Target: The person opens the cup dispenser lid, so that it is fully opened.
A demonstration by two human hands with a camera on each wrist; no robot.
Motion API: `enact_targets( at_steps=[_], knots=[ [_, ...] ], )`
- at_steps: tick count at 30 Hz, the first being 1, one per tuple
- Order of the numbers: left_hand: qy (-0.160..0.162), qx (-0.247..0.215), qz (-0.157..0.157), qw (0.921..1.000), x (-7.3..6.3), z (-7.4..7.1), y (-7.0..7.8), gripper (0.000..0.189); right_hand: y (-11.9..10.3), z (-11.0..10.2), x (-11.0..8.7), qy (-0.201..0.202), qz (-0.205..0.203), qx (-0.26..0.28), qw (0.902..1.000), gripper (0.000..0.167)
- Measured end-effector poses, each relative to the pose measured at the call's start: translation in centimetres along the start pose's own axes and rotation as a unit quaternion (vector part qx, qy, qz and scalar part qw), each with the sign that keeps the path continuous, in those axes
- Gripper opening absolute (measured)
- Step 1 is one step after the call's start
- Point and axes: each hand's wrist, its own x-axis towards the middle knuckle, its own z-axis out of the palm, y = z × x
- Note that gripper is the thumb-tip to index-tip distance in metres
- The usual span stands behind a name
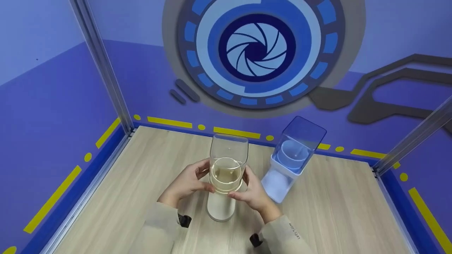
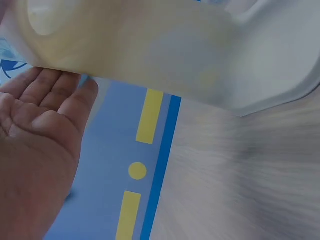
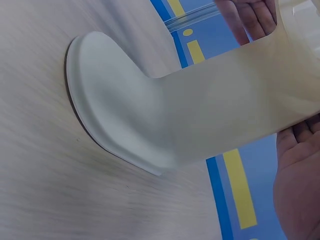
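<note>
On the wood-grain tabletop [image 1: 339, 215], in the head view, saw the cream dispenser [image 1: 227, 178] standing near the middle, long axis upright, clear hopper [image 1: 229, 146] uppermost, rounded foot [image 1: 220, 210] pointing to the near side. Gripped its sides with left hand [image 1: 187, 181] and right hand [image 1: 254, 192], thumbs in front. Noticed lettering on the right sleeve [image 1: 286, 234], too small to read surely. Found the blue dispenser [image 1: 289, 167] just beside the right hand, the tabletop's left edge [image 1: 94, 197] well apart. From the left wrist, saw fingers against the cream side. From the right wrist, saw the foot low over the tabletop.
</note>
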Motion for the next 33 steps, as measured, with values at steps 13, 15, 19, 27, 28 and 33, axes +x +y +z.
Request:
enact_targets(
  at_steps=[13, 15, 19, 27, 28, 33],
  knots=[
    [-0.029, -0.035, 0.003, 0.9990, -1.0, -0.7, -0.7, 0.109, -0.6, 4.9, -3.0, 0.129, -0.017, 0.004, 0.9915, 0.140],
    [-0.029, -0.043, 0.001, 0.9987, -1.0, -0.9, -0.8, 0.109, -1.5, 6.2, -3.1, 0.175, -0.028, -0.025, 0.9839, 0.144],
    [-0.016, -0.062, 0.011, 0.9979, -0.5, -1.1, -0.8, 0.089, -3.1, 8.3, -2.7, 0.242, -0.035, -0.062, 0.9677, 0.146],
    [-0.010, -0.093, 0.013, 0.9955, 0.4, -0.7, -0.9, 0.068, -4.0, 8.8, -2.0, 0.278, -0.008, -0.102, 0.9552, 0.129],
    [-0.009, -0.092, 0.014, 0.9956, 0.5, -0.6, -0.9, 0.067, -4.0, 8.7, -2.0, 0.274, -0.005, -0.102, 0.9564, 0.128],
    [0.019, -0.065, 0.001, 0.9977, 0.4, -0.4, -0.9, 0.063, -3.9, 7.8, -2.1, 0.252, 0.005, -0.108, 0.9616, 0.121]
  ],
)
